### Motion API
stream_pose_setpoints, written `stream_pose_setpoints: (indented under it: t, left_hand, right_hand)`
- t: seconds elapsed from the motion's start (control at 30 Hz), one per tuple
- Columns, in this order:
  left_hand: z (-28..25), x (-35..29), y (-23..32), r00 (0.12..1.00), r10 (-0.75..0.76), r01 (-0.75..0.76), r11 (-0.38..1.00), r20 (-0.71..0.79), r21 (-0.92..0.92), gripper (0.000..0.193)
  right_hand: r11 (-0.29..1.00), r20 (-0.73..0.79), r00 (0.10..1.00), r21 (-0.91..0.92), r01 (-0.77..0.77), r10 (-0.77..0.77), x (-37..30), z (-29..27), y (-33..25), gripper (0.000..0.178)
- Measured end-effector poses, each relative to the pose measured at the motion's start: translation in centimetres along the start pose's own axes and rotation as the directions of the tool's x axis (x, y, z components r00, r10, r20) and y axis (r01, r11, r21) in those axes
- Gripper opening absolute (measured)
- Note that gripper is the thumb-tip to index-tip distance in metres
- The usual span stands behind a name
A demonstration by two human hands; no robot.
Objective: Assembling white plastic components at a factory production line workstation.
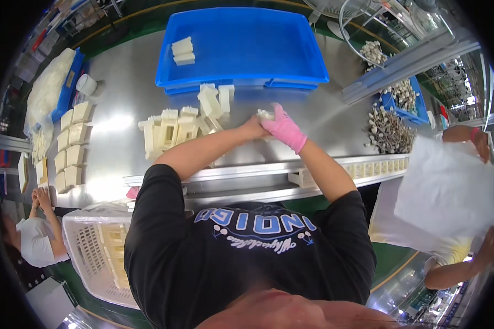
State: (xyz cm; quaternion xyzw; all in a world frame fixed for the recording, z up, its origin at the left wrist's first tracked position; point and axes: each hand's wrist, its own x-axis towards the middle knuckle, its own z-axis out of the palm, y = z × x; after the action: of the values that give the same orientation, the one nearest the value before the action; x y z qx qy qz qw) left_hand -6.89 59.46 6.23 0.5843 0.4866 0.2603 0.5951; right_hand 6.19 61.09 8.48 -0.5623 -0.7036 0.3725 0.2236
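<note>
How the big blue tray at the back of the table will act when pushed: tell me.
The blue tray will likely slide rather than tip: it is wide and low, on a smooth-looking metal table. It is probably light for its size, holding only a few cream pieces at its left side. Those may shift, with bare tray beside them.

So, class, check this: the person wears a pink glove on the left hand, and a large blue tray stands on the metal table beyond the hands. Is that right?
Not quite. The head view shows the pink glove on the right hand, not the left hand. A large blue tray does stand on the metal table beyond the hands.
</note>
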Motion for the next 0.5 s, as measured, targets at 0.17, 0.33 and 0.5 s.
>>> stream_pose_setpoints:
  t: [0.17,0.33,0.5]
  left_hand:
    - [0.3,2.7,-2.2,0.955,-0.156,0.016,0.875,0.251,0.483,0.035]
    - [-7.2,3.1,-2.5,0.913,0.368,-0.042,0.511,-0.174,0.859,0.021]
    - [-10.4,3.1,-3.2,0.917,0.335,0.11,0.31,-0.217,0.944,0.035]
  right_hand:
    - [0.935,0.161,0.973,-0.339,-0.104,0.166,0.1,-0.1,2.1,0.044]
    - [0.936,0.123,0.992,-0.352,0.005,0.041,0.9,-1.6,3.2,0.04]
    - [0.838,0.307,0.943,-0.542,0.064,0.126,1.5,-3.7,4.7,0.043]
